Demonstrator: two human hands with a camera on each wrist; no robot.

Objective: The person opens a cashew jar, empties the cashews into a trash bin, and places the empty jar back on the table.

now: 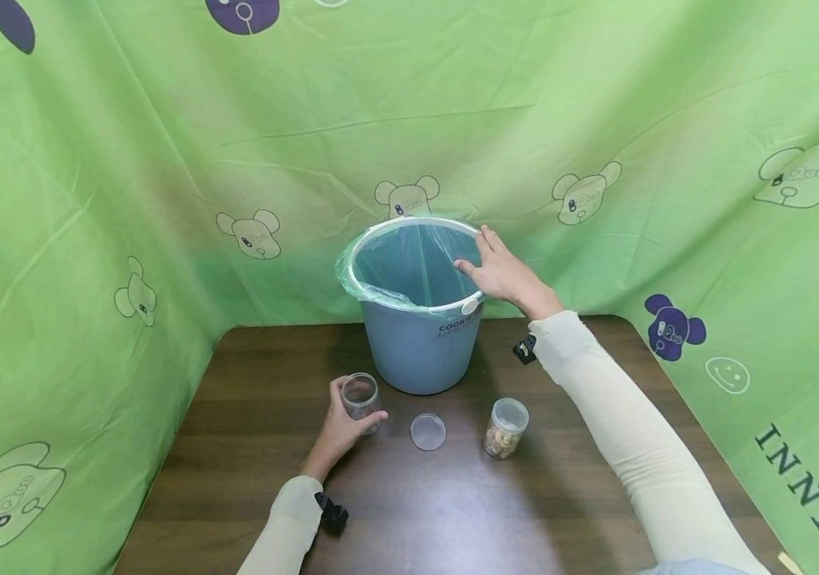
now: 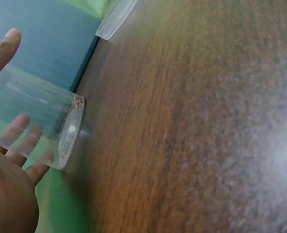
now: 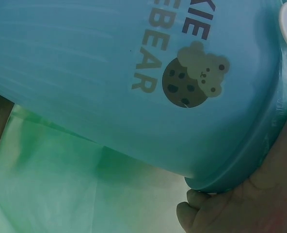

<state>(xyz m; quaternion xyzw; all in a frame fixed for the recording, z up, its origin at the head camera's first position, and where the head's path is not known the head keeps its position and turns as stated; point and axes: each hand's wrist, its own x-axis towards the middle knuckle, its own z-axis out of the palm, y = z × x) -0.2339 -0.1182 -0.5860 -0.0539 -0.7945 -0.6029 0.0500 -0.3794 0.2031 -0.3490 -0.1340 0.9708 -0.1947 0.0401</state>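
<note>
L hand [image 1: 341,427] at jar [image 1: 362,406], front-left of bin [image 1: 417,351]; fingers curled round it, thumb fairly straight on near side. Jar clear, uncapped, few brown crumbs [image 2: 78,103] in base. R hand [image 1: 506,275] at bin's right rim, fingers + thumb extended, thumb reaching inside; couldn't tell how hard it pressed. Liner [image 1: 348,275] hung over bin's left rim. Disc [image 1: 428,432], prob. a lid, lay in front of bin; 2nd jar [image 1: 505,430], w/ pale bits [image 1: 501,442], stood front-right of bin. Step, my read: getting hold of jar, steadying bin. Next move prob. called for thumb closed in, jar kept upright.
</note>
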